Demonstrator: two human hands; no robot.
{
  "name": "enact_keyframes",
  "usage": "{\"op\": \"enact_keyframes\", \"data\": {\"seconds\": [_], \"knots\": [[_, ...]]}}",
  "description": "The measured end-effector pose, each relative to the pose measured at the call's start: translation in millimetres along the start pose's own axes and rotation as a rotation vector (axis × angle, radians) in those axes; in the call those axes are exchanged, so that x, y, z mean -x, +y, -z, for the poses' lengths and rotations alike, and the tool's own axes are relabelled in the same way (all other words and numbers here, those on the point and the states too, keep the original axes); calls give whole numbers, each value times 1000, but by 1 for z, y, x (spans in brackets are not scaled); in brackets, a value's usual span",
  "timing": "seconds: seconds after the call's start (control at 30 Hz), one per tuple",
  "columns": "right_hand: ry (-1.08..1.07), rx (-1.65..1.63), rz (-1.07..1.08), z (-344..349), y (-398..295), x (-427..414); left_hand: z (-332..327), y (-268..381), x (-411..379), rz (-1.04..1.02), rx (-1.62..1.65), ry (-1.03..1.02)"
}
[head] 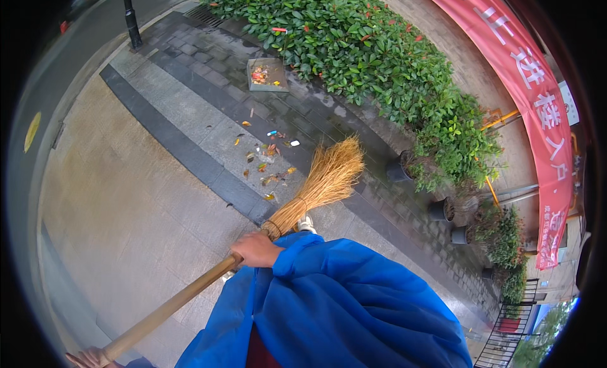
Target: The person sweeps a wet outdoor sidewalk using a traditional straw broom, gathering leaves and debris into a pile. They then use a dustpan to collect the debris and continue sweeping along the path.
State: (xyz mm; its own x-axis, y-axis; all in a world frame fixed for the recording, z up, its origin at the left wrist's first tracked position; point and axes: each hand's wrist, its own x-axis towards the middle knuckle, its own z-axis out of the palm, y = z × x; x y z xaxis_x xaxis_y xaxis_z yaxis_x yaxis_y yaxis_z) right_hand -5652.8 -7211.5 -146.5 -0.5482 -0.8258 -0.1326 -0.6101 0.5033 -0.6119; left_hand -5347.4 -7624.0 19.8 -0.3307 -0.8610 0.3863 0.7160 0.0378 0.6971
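My right hand [256, 250] is wrapped around the lower wooden handle of a broom [332, 171], just above where the bristles are bound. At the lower left edge, my left hand [92, 357] grips the handle's upper end; part of it is cut off. The straw bristles fan out over dark paving near one of my shoes [306, 224]. Beyond them lies scattered litter: fallen leaves [271, 179], a blue-and-white piece [271, 133] and a white piece [295, 143]. A metal dustpan [268, 87] holding leaves and scraps stands farther off, beside the hedge.
A leafy green hedge [351, 45] borders the paving, with several dark plant pots [398, 169] along the right. A red banner [521, 64] with writing hangs at the right. A black post [131, 22] stands by the kerb and road at upper left. A metal fence [507, 335] is at lower right.
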Motion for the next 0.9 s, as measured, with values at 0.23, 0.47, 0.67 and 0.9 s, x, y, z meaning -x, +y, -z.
{"op": "enact_keyframes", "data": {"seconds": [0.23,0.47,0.67,0.9], "knots": [[275,203,-155,99,186,48,-178,-169,102,218,-145,66],[549,453,-673,229,445,128,-439,-307,254,843,-90,-476],[312,326,-860,245,517,135,-504,-341,309,892,-36,-935],[41,301,-317,174,424,32,-410,-225,336,703,-319,-193]]}}
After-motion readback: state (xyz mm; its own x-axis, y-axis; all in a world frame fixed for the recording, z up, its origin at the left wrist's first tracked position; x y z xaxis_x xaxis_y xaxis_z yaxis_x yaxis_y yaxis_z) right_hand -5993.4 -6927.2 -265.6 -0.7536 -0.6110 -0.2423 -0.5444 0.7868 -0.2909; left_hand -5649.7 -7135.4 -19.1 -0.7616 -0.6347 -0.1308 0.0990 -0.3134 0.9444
